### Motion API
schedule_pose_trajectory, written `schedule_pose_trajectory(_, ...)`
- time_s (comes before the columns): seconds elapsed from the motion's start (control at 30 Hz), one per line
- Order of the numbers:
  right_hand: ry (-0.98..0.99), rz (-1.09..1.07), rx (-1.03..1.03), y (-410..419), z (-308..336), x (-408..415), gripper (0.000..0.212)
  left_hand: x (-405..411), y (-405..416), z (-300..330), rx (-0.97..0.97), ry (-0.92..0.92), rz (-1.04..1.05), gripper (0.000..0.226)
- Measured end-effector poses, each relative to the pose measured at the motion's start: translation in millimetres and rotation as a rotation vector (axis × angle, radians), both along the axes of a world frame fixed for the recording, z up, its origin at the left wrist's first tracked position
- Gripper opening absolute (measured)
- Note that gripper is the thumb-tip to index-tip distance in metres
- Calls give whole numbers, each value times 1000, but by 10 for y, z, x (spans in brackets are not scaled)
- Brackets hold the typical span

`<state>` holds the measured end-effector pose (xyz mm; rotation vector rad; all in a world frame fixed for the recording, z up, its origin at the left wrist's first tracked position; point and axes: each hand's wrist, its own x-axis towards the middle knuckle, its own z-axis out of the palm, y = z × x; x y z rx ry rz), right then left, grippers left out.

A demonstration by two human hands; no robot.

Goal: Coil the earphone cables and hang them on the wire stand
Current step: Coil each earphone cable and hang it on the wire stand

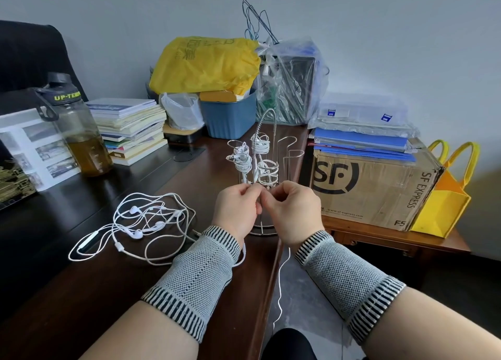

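While your two hands meet in front of the wire stand (264,170), a white earphone cable (280,283) runs between them: your left hand (238,210) and right hand (291,212) each have their fingers curled in toward the other, pinching the cable at the fingertips. From under your hands the cable drops past the desk edge and trails down between your forearms. One strand also loops out beneath your left wrist, beside the knitted grey wrist sleeve (202,273); a matching sleeve covers your right wrist.

Just beyond your knuckles, the stand rises upright on the dark wooden desk (81,292), its round base showing between your wrists. Three coiled earphone bundles (242,159) already hang on its wire arms, above and behind your fingers; the arms toward your right hand carry nothing.

Left of your left hand, a loose tangle of white earphones (143,224) lies spread on the desk, well apart from the stand.

Farther out on the left stand a water bottle (78,132) with yellowish liquid and a stack of books (130,126). Behind the stand sit a blue bin (230,118) under a yellow bag (203,64). To your right, a cardboard box (376,186) rests on a lower table.
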<state>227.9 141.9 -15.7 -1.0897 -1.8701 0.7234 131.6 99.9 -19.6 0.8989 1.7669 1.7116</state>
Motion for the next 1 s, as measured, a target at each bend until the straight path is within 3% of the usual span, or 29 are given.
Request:
schedule_pose_trajectory(0.2,0,-89,15,-14,5,-66,25,-4,17,-26,-40,57,37,41)
schedule_pose_trajectory(0.4,-30,-48,89,-20,-18,-48,29,22,4,-87,35,176,131,27)
schedule_pose_trajectory(0.5,-16,-9,104,-13,-30,-11,27,58,15,-76,93,145,189,12)
schedule_pose_trajectory(0.77,68,152,1,-29,-139,136,14,39,3,-78,44,223,178,14)
schedule_pose_trajectory(1.0,153,119,59,25,-114,192,17,50,-46,-3,-12,97,74,12)
